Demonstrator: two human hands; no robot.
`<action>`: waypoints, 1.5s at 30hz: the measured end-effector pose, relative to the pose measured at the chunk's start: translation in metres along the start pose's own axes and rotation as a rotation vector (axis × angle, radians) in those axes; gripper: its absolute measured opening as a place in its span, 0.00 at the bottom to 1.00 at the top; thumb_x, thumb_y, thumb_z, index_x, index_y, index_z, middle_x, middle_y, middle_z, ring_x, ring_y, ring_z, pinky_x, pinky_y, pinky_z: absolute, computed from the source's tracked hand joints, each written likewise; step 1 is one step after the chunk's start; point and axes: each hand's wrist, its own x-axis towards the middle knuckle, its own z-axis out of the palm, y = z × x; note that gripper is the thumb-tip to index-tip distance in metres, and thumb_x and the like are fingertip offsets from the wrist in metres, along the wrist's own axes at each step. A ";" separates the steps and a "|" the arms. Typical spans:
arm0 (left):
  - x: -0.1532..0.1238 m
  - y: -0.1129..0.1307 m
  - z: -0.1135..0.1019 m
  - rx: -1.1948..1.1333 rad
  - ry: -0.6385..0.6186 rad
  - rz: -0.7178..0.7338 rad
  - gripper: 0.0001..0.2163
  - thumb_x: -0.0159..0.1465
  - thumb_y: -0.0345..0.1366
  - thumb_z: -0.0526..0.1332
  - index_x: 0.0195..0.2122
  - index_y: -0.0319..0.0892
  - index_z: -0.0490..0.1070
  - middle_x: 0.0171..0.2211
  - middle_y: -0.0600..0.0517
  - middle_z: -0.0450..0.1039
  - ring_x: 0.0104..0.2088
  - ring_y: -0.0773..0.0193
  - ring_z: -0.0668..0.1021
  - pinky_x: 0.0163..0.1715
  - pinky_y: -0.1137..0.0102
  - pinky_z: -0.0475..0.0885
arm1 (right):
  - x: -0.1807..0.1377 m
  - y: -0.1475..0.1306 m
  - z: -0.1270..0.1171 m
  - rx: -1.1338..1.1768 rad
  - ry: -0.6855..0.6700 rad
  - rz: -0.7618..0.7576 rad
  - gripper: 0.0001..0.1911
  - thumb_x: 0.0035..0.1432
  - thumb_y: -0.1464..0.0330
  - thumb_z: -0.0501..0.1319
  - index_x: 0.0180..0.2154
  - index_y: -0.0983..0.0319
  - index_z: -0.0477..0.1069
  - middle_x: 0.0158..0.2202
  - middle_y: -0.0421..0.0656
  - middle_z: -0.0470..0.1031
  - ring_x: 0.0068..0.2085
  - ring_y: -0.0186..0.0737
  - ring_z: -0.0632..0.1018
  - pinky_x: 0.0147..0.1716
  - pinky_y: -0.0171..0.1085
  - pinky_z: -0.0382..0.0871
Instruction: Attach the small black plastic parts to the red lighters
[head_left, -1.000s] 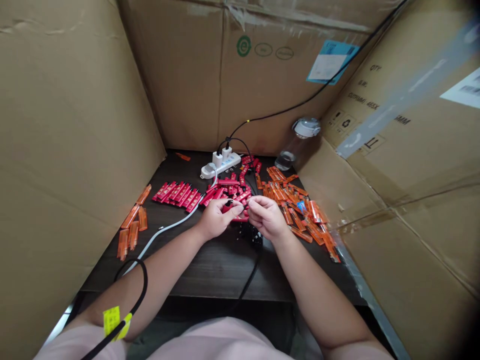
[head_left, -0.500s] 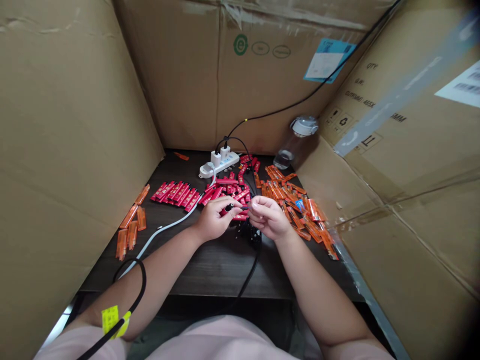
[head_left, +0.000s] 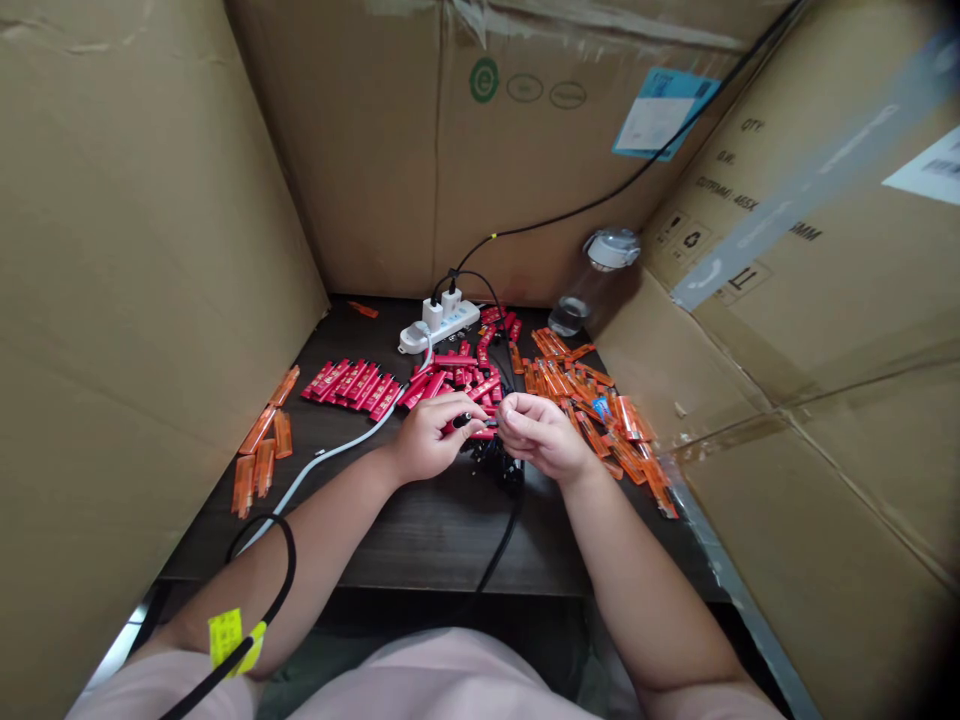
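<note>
My left hand [head_left: 429,437] and my right hand [head_left: 541,435] meet over the middle of a dark table [head_left: 420,530]. The left hand pinches a small red piece with a black tip [head_left: 466,421]. The right hand's fingers are closed round its other end, and what else they hold is hidden. Just beyond the hands lies a heap of red pieces [head_left: 465,380]. A tidy row of red pieces [head_left: 352,384] lies to the left of the heap. A small black device [head_left: 501,462] with a black cable sits under my hands.
Orange translucent caps [head_left: 600,415] are piled on the right, and a few more caps [head_left: 262,445] lie at the left. A white power strip [head_left: 439,325] with plugs and a clear bottle [head_left: 592,285] stand at the back. Cardboard walls [head_left: 150,260] enclose the table.
Both hands stay together over the same spot; their fingers have shifted slightly along the small red piece. The view has barely moved.
</note>
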 end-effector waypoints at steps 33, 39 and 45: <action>0.001 0.002 -0.002 0.018 -0.031 0.070 0.03 0.63 0.29 0.59 0.34 0.38 0.72 0.31 0.47 0.76 0.32 0.66 0.77 0.34 0.72 0.73 | -0.001 -0.001 0.000 0.003 0.042 0.001 0.13 0.53 0.63 0.67 0.28 0.64 0.67 0.16 0.30 0.52 0.17 0.23 0.51 0.14 0.26 0.44; 0.000 -0.002 0.000 0.062 0.064 0.041 0.04 0.63 0.30 0.59 0.36 0.39 0.72 0.32 0.48 0.75 0.33 0.66 0.77 0.36 0.71 0.73 | 0.004 0.000 -0.002 0.048 0.172 -0.006 0.13 0.52 0.61 0.66 0.29 0.63 0.68 0.17 0.30 0.51 0.17 0.24 0.50 0.13 0.25 0.43; -0.003 -0.006 0.003 0.133 0.146 0.053 0.05 0.63 0.29 0.59 0.38 0.40 0.72 0.34 0.48 0.76 0.36 0.65 0.78 0.37 0.70 0.73 | 0.008 0.009 0.005 0.017 0.202 -0.018 0.13 0.50 0.63 0.68 0.31 0.63 0.68 0.17 0.30 0.53 0.17 0.23 0.51 0.14 0.25 0.44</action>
